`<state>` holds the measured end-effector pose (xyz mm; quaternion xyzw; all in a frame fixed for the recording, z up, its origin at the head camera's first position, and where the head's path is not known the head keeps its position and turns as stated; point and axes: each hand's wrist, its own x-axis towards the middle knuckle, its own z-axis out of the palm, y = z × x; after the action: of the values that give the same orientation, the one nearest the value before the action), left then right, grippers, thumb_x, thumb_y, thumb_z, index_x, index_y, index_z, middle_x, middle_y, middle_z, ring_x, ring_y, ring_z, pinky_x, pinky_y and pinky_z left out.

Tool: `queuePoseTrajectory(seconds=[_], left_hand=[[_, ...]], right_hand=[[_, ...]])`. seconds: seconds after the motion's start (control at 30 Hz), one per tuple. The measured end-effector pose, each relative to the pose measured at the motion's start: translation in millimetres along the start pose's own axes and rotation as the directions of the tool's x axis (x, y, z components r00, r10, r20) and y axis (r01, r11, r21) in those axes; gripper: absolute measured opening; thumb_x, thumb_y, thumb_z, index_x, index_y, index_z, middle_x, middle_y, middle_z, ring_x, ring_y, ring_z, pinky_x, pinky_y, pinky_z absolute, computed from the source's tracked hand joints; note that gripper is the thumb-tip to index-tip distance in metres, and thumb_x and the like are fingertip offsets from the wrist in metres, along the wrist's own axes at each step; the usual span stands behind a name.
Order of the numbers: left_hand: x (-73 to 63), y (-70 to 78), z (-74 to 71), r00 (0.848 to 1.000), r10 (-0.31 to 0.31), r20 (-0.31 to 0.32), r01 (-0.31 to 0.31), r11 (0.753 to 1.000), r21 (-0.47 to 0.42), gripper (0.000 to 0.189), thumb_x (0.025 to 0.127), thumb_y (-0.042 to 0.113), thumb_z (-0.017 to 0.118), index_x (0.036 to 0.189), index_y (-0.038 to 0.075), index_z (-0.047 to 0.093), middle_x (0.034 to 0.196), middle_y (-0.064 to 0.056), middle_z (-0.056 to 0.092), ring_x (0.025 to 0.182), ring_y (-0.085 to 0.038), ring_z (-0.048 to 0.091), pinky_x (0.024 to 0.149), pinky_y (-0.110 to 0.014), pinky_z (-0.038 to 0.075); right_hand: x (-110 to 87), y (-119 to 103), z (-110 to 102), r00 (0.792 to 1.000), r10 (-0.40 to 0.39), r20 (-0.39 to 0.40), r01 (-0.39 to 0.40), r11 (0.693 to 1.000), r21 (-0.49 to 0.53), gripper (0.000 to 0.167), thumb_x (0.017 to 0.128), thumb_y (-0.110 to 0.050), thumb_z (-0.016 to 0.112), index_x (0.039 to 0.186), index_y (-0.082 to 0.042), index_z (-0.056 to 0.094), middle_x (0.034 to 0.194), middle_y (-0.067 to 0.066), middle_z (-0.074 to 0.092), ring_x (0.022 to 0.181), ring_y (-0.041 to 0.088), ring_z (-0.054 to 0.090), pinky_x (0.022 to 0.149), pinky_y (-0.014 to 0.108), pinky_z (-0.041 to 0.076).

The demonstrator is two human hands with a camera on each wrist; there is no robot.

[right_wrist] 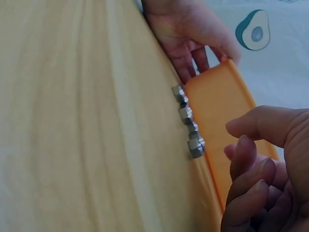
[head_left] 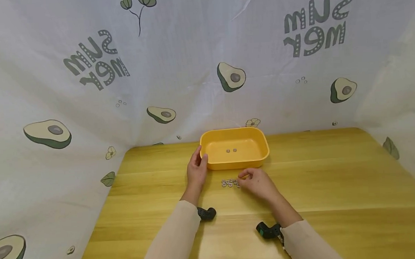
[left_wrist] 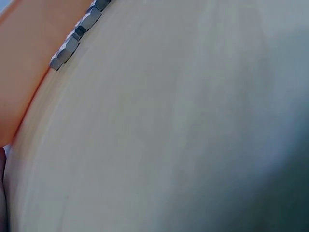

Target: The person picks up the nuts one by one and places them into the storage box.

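A yellow plastic tray (head_left: 237, 165) lies at the back of the table, with two small metal nuts (head_left: 231, 150) on its floor. My left hand (head_left: 197, 170) holds the tray's near left corner, thumb at the near side and fingers along the left end. Just in front of the tray, several silver hex nuts (head_left: 228, 182) lie close together in rows on the wood. At the right end of these nuts is my right hand (head_left: 257, 182). Its thumb and index finger stand slightly apart in the right wrist view, the other fingers bent, and nothing shows between them.
The wooden table (head_left: 337, 177) extends on both sides of the tray. A pale cloth (head_left: 190, 68) printed with avocados hangs behind it. Black devices, one at the left wrist (head_left: 207, 213) and one at the right (head_left: 267, 230), stick out over the table from the sleeves.
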<state>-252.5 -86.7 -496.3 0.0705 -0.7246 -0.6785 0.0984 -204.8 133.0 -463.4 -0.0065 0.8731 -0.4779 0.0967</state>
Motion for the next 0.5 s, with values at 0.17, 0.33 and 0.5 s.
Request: queuePoseTrajectory(seconds=[0.17, 0.33, 0.5], left_hand=[[1.2, 0.1, 1.4, 1.000, -0.007, 0.011, 0.007, 1.000, -0.010, 0.050, 0.103, 0.030, 0.062, 0.151, 0.024, 0.051, 0.162, -0.005, 0.044, 0.151, -0.024, 0.039, 0.124, -0.041, 0.035], [1.2, 1.8, 1.5, 1.000, 0.014, 0.012, -0.014, 1.000, -0.023, 0.050, 0.103, 0.028, 0.061, 0.152, 0.023, 0.050, 0.162, -0.006, 0.043, 0.152, -0.024, 0.038, 0.124, -0.041, 0.035], [1.3, 0.0, 0.4, 1.000, 0.014, 0.002, -0.014, 1.000, -0.010, 0.049, 0.103, 0.029, 0.061, 0.152, 0.024, 0.051, 0.161, -0.006, 0.045, 0.151, -0.025, 0.040, 0.123, -0.042, 0.036]], right_hand=[[-0.7, 5.8, 2.9, 0.999, -0.003, 0.033, 0.004, 0.999, -0.052, 0.021, 0.085, -0.022, 0.077, 0.099, -0.008, 0.072, 0.075, 0.003, 0.061, 0.066, 0.016, 0.053, 0.060, 0.027, 0.043], [-0.1, 7.6, 4.8, 0.999, -0.041, 0.014, 0.043, 0.993, -0.114, 0.016, 0.083, -0.021, 0.078, 0.093, -0.010, 0.071, 0.076, 0.002, 0.063, 0.067, 0.016, 0.054, 0.062, 0.028, 0.044], [-0.8, 5.3, 5.1, 0.998, -0.056, 0.018, 0.058, 0.988, -0.145, 0.012, 0.082, -0.018, 0.078, 0.088, -0.011, 0.070, 0.073, 0.002, 0.060, 0.065, 0.016, 0.052, 0.060, 0.028, 0.042]])
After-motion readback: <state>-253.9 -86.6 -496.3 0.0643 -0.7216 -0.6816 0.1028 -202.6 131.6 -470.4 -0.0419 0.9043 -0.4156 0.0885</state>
